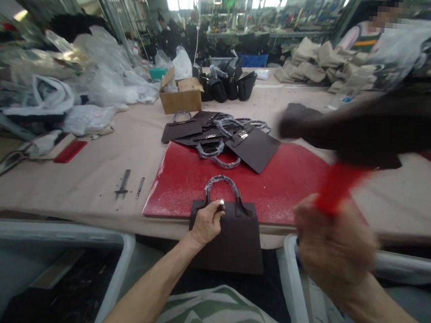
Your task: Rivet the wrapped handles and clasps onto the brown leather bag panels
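A dark brown bag panel [231, 242] with a plastic-wrapped loop handle [223, 179] lies over the front edge of a red board [273, 186]. My left hand [206, 223] pinches a small metal punch [221, 204] upright on the panel, just below the handle. Raised at the right, my right hand [334, 240] is wrapped round the red grip of a hammer [368, 119]; its large dark head is blurred. More brown panels [256, 147] with wrapped handles are piled at the back of the board.
A cardboard box [181, 96] and black bags [229, 83] stand behind the pile. Plastic bags [103, 68] heap at the left, near small metal tools [123, 184]. Grey bins [128, 254] flank my lap. A person [363, 38] is at the back right, beside beige pieces [316, 62].
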### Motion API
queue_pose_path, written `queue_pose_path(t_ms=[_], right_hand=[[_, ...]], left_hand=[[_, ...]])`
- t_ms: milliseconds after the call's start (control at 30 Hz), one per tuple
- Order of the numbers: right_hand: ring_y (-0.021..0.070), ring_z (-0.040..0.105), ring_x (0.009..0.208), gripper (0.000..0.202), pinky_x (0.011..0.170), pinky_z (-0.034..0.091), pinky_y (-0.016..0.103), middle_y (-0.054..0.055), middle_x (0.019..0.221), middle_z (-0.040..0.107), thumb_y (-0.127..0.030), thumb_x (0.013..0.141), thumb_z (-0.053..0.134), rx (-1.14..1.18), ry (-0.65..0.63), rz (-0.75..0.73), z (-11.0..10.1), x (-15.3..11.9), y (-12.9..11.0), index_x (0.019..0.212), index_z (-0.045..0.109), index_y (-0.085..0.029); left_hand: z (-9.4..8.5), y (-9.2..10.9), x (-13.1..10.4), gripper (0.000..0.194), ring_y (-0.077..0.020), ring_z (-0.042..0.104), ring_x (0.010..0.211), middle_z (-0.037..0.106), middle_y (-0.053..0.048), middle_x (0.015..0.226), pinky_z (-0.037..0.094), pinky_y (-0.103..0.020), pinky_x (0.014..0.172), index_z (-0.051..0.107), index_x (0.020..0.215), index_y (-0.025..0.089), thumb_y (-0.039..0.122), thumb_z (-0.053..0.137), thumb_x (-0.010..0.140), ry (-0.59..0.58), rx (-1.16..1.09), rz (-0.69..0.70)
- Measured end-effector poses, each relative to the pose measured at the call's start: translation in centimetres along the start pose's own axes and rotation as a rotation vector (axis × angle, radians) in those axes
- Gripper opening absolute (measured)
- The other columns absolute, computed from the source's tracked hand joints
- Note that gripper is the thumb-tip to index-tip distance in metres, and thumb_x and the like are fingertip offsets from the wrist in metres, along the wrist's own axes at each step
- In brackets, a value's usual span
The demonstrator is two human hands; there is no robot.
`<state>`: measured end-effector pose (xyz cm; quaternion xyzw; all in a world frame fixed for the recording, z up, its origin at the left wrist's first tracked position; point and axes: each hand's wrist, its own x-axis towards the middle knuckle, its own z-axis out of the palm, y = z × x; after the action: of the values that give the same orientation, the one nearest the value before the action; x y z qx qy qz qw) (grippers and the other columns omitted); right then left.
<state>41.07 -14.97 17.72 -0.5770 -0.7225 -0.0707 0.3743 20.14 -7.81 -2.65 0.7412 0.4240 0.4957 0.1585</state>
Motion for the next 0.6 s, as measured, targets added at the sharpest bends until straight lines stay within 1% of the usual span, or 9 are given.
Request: queue_pose_path(t_ms=[67,133,167,233,367,400,467,533,600], right_hand=[[0.0117,0.035,0.040,0.034,0.048,0.017,0.030,-0.002,0.052,0.045,-0.037,0.102,0.031,-0.070,-0.310,-0.078,1.6,-1.6,0.9,0.073,0.041,-0.024],[0.0124,0.039,0.043,0.031,0.051,0.016,0.031,0.000,0.056,0.051,-0.035,0.101,0.034,-0.143,-0.585,-0.041,2.9,-2.6,2.4,0.076,0.045,-0.022],[0.0133,0.043,0.047,0.028,0.052,0.017,0.031,0.001,0.060,0.055,-0.034,0.101,0.036,-0.171,-0.659,0.015,3.5,-2.9,3.3,0.078,0.047,-0.022],[0.0149,0.049,0.056,0.026,0.055,0.022,0.029,0.003,0.066,0.059,-0.034,0.101,0.038,-0.174,-0.738,0.154,4.5,-3.0,5.3,0.080,0.048,-0.022],[0.0153,0.053,0.061,0.033,0.058,0.032,0.026,0.003,0.067,0.060,-0.033,0.101,0.037,-0.146,-0.793,0.368,7.1,-3.0,9.5,0.074,0.051,-0.021],[0.0162,0.054,0.062,0.034,0.059,0.033,0.027,0.004,0.068,0.060,-0.032,0.101,0.037,-0.165,-0.788,0.399,7.7,-3.2,10.4,0.074,0.054,-0.020],[0.0200,0.057,0.069,0.030,0.062,0.036,0.029,0.010,0.077,0.064,-0.031,0.099,0.038,-0.229,-0.742,0.443,8.9,-3.8,11.3,0.084,0.060,-0.016],[0.0259,0.059,0.084,0.028,0.070,0.039,0.034,0.017,0.096,0.065,-0.031,0.097,0.043,-0.290,-0.626,0.381,9.7,-4.2,11.2,0.099,0.062,-0.011],[0.0310,0.056,0.104,0.031,0.082,0.041,0.039,0.021,0.118,0.061,-0.032,0.096,0.049,-0.270,-0.486,0.214,10.3,-4.4,10.2,0.113,0.062,-0.010]], left_hand=[[0.0,-0.1,0.0,0.015,-0.0178,0.074,0.082,0.074,-0.005,0.089,0.060,-0.026,0.077,0.062,0.101,0.020,0.013,0.052,0.092,-0.011,0.004,0.004],[0.0,-0.2,-0.1,0.015,-0.0173,0.074,0.081,0.074,-0.005,0.088,0.060,-0.026,0.076,0.062,0.101,0.020,0.014,0.052,0.091,-0.010,-0.005,0.008],[0.1,-0.3,-0.1,0.016,-0.0172,0.074,0.081,0.074,-0.005,0.089,0.060,-0.026,0.077,0.062,0.103,0.020,0.014,0.052,0.092,-0.005,-0.014,0.006],[0.0,-0.3,-0.2,0.017,-0.0170,0.074,0.083,0.074,-0.005,0.091,0.060,-0.026,0.079,0.062,0.105,0.020,0.014,0.053,0.092,0.004,-0.033,-0.004],[-0.1,-0.4,-0.2,0.015,-0.0165,0.074,0.085,0.075,-0.005,0.093,0.060,-0.026,0.080,0.061,0.105,0.020,0.015,0.054,0.093,-0.008,-0.064,-0.010],[-0.1,-0.4,-0.2,0.015,-0.0164,0.074,0.085,0.075,-0.005,0.093,0.060,-0.026,0.081,0.061,0.105,0.020,0.016,0.053,0.093,-0.013,-0.069,-0.012],[-0.2,-0.5,-0.2,0.015,-0.0163,0.074,0.088,0.074,-0.005,0.095,0.060,-0.027,0.083,0.061,0.105,0.020,0.016,0.053,0.094,-0.018,-0.073,-0.017],[-0.2,-0.5,-0.2,0.016,-0.0163,0.074,0.090,0.074,-0.005,0.096,0.060,-0.027,0.085,0.061,0.108,0.020,0.017,0.053,0.094,-0.018,-0.070,-0.023],[-0.3,-0.5,-0.2,0.017,-0.0163,0.074,0.091,0.074,-0.005,0.096,0.060,-0.028,0.085,0.061,0.110,0.019,0.018,0.054,0.094,-0.021,-0.068,-0.032]])
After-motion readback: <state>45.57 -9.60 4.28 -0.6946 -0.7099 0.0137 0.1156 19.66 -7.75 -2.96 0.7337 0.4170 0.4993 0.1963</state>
